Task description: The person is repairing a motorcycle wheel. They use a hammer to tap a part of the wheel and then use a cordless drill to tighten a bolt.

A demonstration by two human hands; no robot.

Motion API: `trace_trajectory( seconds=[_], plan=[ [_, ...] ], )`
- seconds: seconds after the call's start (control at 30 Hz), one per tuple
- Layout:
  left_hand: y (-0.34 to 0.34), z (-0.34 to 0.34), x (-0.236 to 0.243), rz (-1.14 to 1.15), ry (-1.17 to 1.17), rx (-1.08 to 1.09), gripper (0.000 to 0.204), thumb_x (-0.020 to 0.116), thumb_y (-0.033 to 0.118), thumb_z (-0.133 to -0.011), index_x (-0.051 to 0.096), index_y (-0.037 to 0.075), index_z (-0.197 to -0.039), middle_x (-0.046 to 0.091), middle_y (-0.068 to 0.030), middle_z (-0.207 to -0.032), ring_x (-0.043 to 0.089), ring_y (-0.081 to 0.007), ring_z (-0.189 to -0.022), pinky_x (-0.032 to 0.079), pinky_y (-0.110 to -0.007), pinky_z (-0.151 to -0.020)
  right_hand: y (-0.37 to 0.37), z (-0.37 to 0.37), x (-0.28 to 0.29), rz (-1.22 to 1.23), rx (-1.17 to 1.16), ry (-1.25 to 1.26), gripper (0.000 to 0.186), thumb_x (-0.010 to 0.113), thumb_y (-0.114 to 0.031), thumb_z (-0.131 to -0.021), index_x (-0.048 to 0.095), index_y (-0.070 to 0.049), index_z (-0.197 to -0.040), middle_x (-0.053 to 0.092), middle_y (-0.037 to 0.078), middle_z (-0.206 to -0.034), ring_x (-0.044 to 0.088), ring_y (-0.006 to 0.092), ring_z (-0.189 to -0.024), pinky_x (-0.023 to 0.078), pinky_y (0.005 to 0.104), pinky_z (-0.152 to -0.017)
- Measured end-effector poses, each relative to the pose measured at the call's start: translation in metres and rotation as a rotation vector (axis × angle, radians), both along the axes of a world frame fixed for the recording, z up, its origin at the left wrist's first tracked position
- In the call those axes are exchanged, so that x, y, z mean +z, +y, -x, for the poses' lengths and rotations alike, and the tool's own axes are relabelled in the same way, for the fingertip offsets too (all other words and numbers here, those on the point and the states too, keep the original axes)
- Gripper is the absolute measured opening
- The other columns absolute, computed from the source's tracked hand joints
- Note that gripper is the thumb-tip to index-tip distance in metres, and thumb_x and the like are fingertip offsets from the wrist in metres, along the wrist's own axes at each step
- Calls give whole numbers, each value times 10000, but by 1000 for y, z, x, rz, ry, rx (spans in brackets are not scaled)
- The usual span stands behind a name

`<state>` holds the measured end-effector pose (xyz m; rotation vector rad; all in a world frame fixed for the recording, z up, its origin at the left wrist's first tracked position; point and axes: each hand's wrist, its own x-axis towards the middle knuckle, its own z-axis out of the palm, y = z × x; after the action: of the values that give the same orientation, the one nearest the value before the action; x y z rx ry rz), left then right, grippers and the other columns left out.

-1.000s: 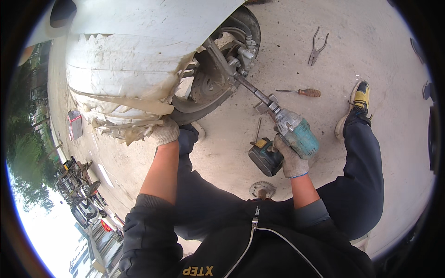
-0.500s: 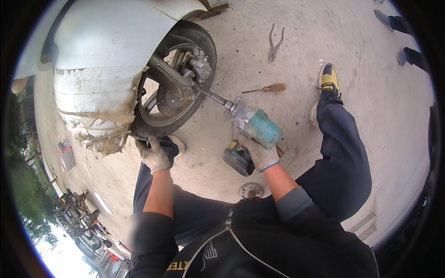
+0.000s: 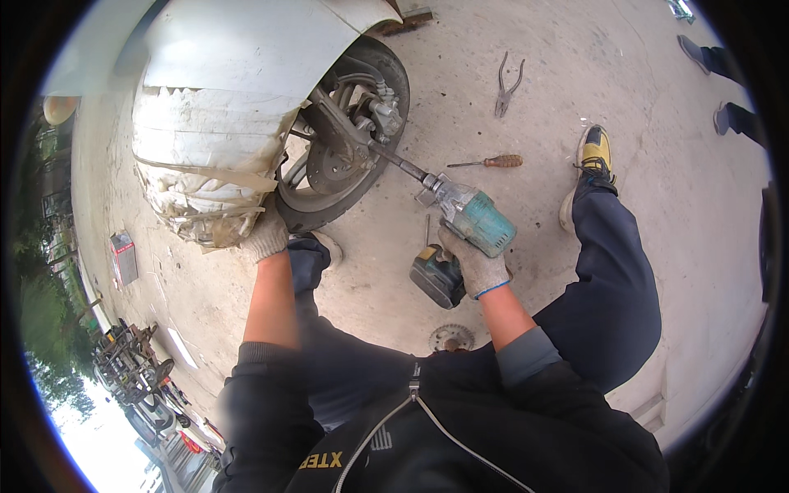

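A teal and grey cordless impact wrench [image 3: 486,223] is gripped by its handle in my gloved right hand [image 3: 475,261]. Its long socket points at the hub area of a scooter's wheel [image 3: 316,215], reaching the fork's lower end beside the brake caliper [image 3: 385,117]. My gloved left hand [image 3: 267,236] reaches in at the lower edge of the white, tape-patched body panel [image 3: 201,123], next to the tyre. The panel and tyre hide its fingers.
Pliers [image 3: 508,86] and a screwdriver [image 3: 493,161] lie on the concrete beyond the wrench. A toothed metal disc [image 3: 451,337] rests near my lap. A small box [image 3: 123,259] stands at the left. Another person's legs [image 3: 723,62] show at the far right.
My left hand has moved up from below the tyre to behind the panel's lower edge. The wrench stays at the wheel in my right hand. The whole view has shifted slightly.
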<state>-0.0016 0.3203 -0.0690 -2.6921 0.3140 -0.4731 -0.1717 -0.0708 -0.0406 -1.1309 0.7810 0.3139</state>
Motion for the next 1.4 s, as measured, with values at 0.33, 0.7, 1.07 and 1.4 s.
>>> trace_trajectory(
  seconds=[0.33, 0.7, 1.07, 1.4],
  plan=[
    [-46, 91, -42, 1117, 271, 550, 780, 667, 463, -1018, 436, -83, -1524, 575, -314, -1448, 566, -435, -1316, 427, -448, -1137, -1, 1, -7, 86, -12, -62, 268, 766, -13, -912, 675, -32, -1163, 678, 33, -958, 635, 121, -755, 570, 305, -628],
    [-14, -14, 26, 685, 183, 99, 674, 664, 386, -1020, 471, -14, -1527, 543, -237, -1521, 534, -360, -1386, 432, -457, -1160, -3, 2, -4, 99, 35, -58, 390, 774, -172, -926, 648, -16, -1261, 726, 83, -1069, 694, 168, -942, 575, 343, -821],
    [13, -15, -14, -40, -75, 47, 550, 554, 365, -1061, 540, -10, -1462, 576, -222, -1488, 560, -355, -1356, 455, -475, -1135, -1, -2, 7, 5, -49, -8, 259, 771, -17, -910, 686, -41, -1153, 690, 21, -1001, 643, 112, -762, 549, 288, -670],
    [-66, 56, -8, 1322, -55, 377, 717, 433, 502, -1092, 437, -75, -1516, 543, -297, -1481, 556, -395, -1344, 458, -453, -1120, -3, 1, 1, 21, -8, -21, 303, 786, -146, -918, 694, -30, -1183, 732, 57, -1009, 687, 124, -847, 571, 316, -753]
  ],
)
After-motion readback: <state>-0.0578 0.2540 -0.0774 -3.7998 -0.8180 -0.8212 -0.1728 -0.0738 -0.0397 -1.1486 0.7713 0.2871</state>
